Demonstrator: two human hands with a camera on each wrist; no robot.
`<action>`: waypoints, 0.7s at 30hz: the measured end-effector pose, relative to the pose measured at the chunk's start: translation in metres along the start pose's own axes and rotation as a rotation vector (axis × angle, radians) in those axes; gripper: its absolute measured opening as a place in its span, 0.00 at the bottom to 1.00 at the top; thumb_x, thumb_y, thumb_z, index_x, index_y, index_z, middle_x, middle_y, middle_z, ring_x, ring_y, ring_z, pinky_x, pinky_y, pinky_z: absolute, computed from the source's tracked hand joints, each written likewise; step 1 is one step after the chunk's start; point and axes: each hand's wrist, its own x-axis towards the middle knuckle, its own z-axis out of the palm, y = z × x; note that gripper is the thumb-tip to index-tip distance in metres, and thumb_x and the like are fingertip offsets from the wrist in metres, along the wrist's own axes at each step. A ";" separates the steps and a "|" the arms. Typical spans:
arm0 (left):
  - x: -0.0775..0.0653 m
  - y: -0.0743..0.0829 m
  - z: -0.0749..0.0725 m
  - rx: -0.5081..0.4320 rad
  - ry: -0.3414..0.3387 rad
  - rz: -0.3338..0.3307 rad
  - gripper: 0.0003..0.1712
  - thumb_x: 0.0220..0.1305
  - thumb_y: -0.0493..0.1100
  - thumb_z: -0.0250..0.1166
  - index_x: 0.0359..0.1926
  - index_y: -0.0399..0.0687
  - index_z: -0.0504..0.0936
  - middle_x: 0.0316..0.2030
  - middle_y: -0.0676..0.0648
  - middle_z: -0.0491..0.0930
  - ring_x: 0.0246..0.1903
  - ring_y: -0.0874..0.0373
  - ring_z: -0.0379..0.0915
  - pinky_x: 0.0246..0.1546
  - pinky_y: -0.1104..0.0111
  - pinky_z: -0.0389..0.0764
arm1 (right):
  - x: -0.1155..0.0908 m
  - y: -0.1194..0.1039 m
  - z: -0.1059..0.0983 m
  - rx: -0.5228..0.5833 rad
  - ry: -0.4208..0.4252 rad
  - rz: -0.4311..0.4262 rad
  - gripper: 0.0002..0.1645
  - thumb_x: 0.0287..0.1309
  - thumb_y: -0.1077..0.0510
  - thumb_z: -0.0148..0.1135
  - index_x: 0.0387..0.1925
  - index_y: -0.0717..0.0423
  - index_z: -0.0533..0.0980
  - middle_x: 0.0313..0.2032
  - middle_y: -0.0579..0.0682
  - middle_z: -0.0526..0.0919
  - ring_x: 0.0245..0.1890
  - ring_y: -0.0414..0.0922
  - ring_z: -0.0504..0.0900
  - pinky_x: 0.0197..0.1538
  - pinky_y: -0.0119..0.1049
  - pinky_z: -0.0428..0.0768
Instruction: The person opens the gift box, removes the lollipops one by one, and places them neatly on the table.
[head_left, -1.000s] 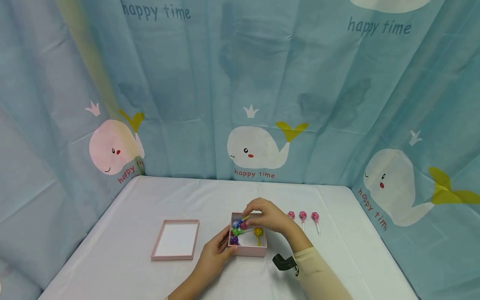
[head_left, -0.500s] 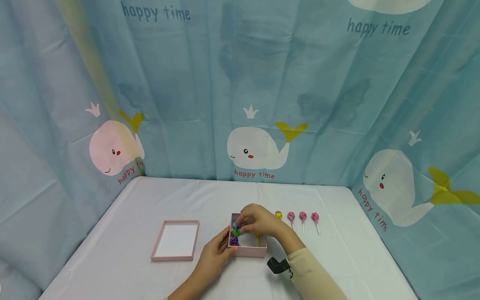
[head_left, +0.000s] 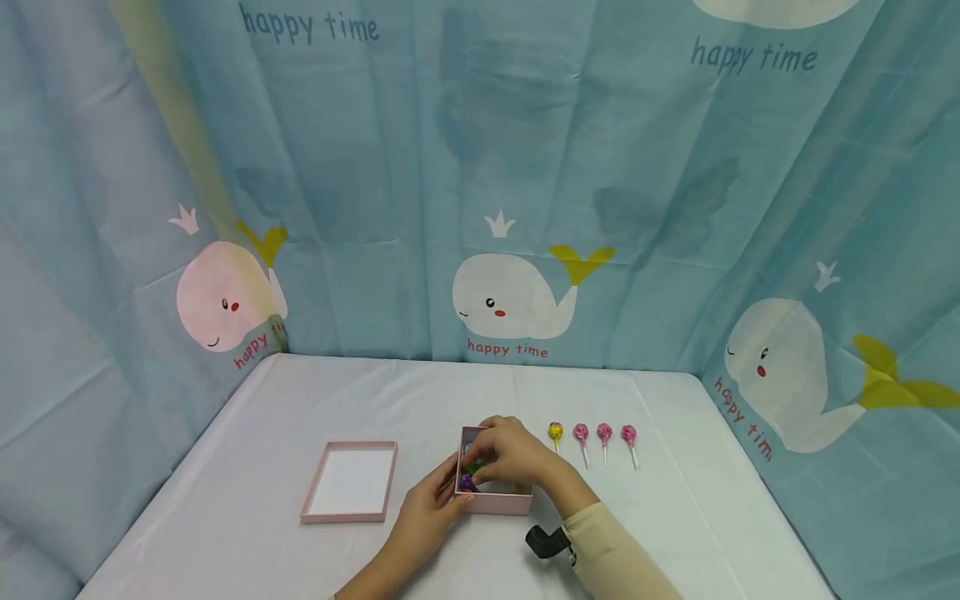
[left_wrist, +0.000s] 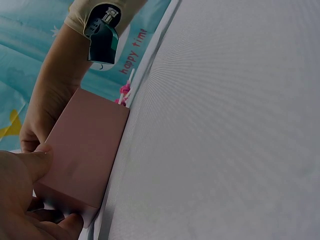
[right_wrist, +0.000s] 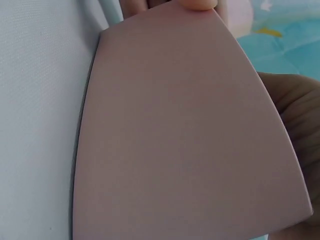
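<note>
A pink box (head_left: pixel 501 504), lidless, stands on the white table. My left hand (head_left: pixel 429 510) grips its left side, thumb at the near corner and fingers along the side wall. Inside the box is my right hand (head_left: pixel 517 454), reaching over the rim with bent fingers. Its thumb and fingertips are right at a purple-wrapped lollipop (head_left: pixel 467 483) in the near left corner; I cannot tell whether they pinch it. A bit of green wrapper (head_left: pixel 474 468) shows under the fingers. The right wrist view has mostly the box's outer wall (right_wrist: pixel 180 125), which hides the fingertips.
Left of the box lies a pink-rimmed lid (head_left: pixel 349 481), white inside up. To the right, a yellow lollipop (head_left: pixel 555 431) and three pink lollipops (head_left: pixel 604 432) form a row, sticks toward me. A blue whale-print curtain (head_left: pixel 360 292) hangs behind the table.
My right hand has moved down and left inside the box, toward the near left corner, uncovering the yellow lollipop in the row. The left hand keeps its hold on the box.
</note>
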 end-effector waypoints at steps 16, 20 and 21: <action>0.000 -0.001 0.000 0.014 0.007 -0.007 0.48 0.66 0.45 0.71 0.77 0.31 0.57 0.76 0.33 0.56 0.73 0.40 0.58 0.68 0.70 0.71 | 0.000 -0.002 0.004 -0.133 -0.025 0.000 0.14 0.47 0.37 0.80 0.38 0.22 0.87 0.52 0.33 0.84 0.69 0.50 0.68 0.71 0.57 0.72; 0.000 -0.001 0.000 0.012 0.010 -0.009 0.47 0.66 0.45 0.71 0.77 0.32 0.57 0.76 0.33 0.57 0.73 0.40 0.59 0.68 0.70 0.71 | -0.001 -0.003 0.005 -0.144 -0.019 -0.009 0.15 0.47 0.38 0.80 0.39 0.22 0.87 0.52 0.33 0.84 0.68 0.50 0.69 0.70 0.57 0.73; 0.000 -0.001 0.000 0.013 0.009 -0.009 0.47 0.66 0.45 0.71 0.77 0.32 0.57 0.76 0.33 0.57 0.73 0.40 0.59 0.68 0.70 0.71 | -0.001 -0.003 0.006 -0.151 -0.017 -0.015 0.15 0.47 0.38 0.80 0.39 0.22 0.87 0.52 0.31 0.84 0.68 0.51 0.69 0.70 0.57 0.73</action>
